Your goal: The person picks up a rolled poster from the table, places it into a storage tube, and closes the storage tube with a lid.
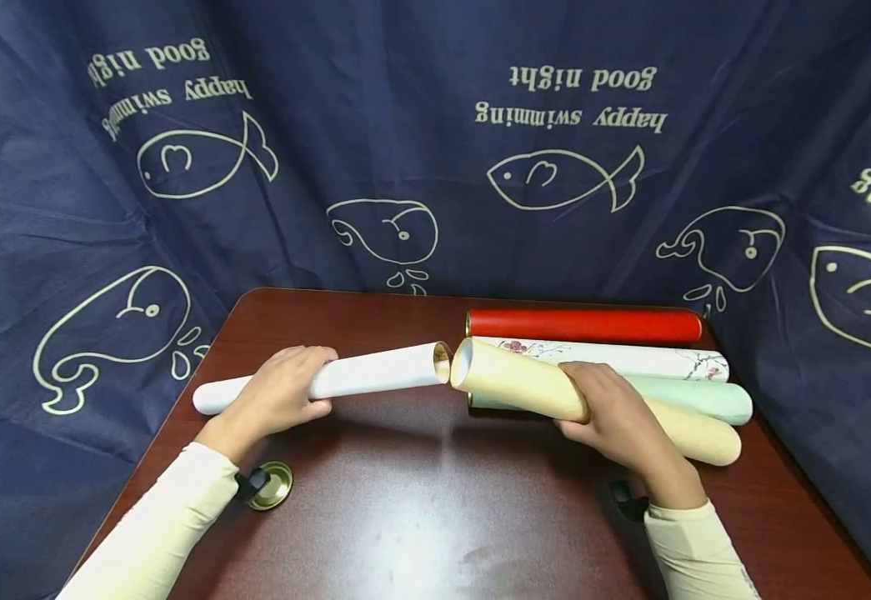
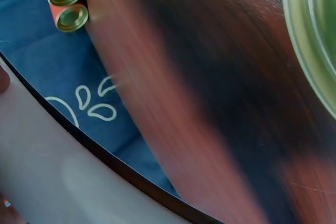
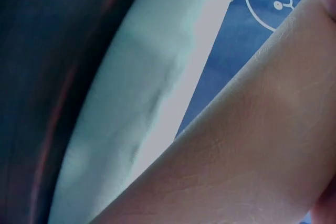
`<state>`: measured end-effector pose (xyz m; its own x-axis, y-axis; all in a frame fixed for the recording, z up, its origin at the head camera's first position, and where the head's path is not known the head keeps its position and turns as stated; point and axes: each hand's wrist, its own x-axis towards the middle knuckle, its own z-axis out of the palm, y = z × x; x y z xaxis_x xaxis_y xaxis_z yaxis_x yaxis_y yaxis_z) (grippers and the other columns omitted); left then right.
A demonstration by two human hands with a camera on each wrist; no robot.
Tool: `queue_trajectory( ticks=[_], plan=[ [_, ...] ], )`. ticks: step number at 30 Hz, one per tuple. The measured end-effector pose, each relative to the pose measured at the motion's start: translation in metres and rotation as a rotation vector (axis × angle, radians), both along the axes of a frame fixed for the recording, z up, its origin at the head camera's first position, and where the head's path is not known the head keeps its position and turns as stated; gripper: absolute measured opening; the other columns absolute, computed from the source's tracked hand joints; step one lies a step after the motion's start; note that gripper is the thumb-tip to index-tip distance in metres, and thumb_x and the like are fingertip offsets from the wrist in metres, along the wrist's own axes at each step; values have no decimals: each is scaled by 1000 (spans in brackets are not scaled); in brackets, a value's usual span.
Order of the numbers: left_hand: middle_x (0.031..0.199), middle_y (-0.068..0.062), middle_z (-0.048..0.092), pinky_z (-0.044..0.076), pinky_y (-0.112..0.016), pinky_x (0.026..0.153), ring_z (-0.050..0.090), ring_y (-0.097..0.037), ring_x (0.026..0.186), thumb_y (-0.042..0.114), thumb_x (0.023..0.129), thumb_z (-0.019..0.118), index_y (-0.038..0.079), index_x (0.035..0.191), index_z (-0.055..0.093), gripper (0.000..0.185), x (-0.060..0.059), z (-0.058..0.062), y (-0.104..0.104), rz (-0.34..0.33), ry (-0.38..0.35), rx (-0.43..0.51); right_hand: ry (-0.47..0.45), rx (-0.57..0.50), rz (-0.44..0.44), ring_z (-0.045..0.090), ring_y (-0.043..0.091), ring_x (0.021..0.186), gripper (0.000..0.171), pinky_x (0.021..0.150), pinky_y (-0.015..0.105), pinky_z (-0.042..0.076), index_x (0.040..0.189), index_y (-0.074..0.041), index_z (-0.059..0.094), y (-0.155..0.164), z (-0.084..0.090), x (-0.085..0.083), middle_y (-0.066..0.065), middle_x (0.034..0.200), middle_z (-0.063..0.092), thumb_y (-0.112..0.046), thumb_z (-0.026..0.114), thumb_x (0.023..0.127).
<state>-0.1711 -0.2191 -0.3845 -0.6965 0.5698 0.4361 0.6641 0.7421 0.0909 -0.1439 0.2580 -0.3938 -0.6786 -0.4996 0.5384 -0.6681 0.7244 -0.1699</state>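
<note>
My left hand (image 1: 285, 387) grips a white cardboard tube (image 1: 375, 372) around its middle, with its round right end raised and facing right. Inside that end, a brownish lining shows. In my right hand (image 1: 615, 412) is a cream tube (image 1: 518, 379), tilted so that its left end sits higher than its right. The two ends meet or nearly meet above the table; I cannot tell whether they touch. Close to my left wrist lies a round gold lid (image 1: 270, 486), partly covered by the wrist strap; the left wrist view shows its rim (image 2: 299, 45).
Behind the cream tube lie a pale green tube (image 1: 698, 400), a white tube with printed blossoms (image 1: 615, 357) and a red tube (image 1: 585, 325), side by side on the brown table (image 1: 420, 533). A dark blue curtain (image 1: 435, 150) with fish drawings hangs around the table.
</note>
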Motion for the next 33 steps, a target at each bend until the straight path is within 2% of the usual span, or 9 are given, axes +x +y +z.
queue_trajectory(
  ticks=[8, 13, 18, 24, 29, 33],
  plan=[
    [108, -8, 66, 47, -48, 90, 63, -29, 101, 19, 63, 88, 5, 120, 58, 65, 1, 8, 7, -40, 26, -74, -13, 6, 38, 60, 30, 105, 76, 91, 47, 45, 125, -2, 55, -7, -7, -1, 12, 116, 62, -11, 89, 58],
    [105, -9, 65, 48, -47, 83, 62, -30, 94, 19, 62, 90, 7, 121, 59, 68, 1, 12, 7, -44, 89, -102, 2, -6, 50, 60, 30, 106, 75, 92, 47, 45, 124, -2, 56, -7, -10, -3, 13, 116, 63, -12, 89, 57],
    [101, -9, 64, 47, -48, 78, 58, -32, 93, 19, 59, 93, 11, 131, 60, 80, 2, 15, 5, -26, 158, -127, 9, -7, 63, 60, 30, 107, 75, 93, 47, 45, 124, -2, 57, -8, -12, -3, 13, 117, 63, -14, 88, 57],
    [98, -9, 62, 43, -47, 75, 55, -32, 92, 17, 57, 93, 16, 135, 58, 86, 4, 19, 9, -12, 222, -156, -9, 5, 65, 60, 30, 107, 73, 93, 48, 45, 124, -3, 57, -11, -14, -1, 13, 117, 63, -15, 88, 59],
    [97, -10, 62, 43, -47, 76, 54, -32, 92, 17, 59, 94, 16, 136, 58, 84, 8, 23, 15, -19, 238, -176, -22, 17, 70, 59, 30, 108, 73, 93, 49, 46, 125, -4, 57, -14, -14, -1, 12, 118, 63, -16, 89, 60],
    [99, -10, 63, 43, -47, 77, 55, -32, 93, 18, 61, 93, 15, 136, 58, 83, 10, 25, 17, -21, 215, -168, -16, 7, 72, 59, 30, 109, 74, 93, 49, 45, 125, -4, 57, -15, -14, -1, 12, 118, 63, -16, 89, 60]
  ],
)
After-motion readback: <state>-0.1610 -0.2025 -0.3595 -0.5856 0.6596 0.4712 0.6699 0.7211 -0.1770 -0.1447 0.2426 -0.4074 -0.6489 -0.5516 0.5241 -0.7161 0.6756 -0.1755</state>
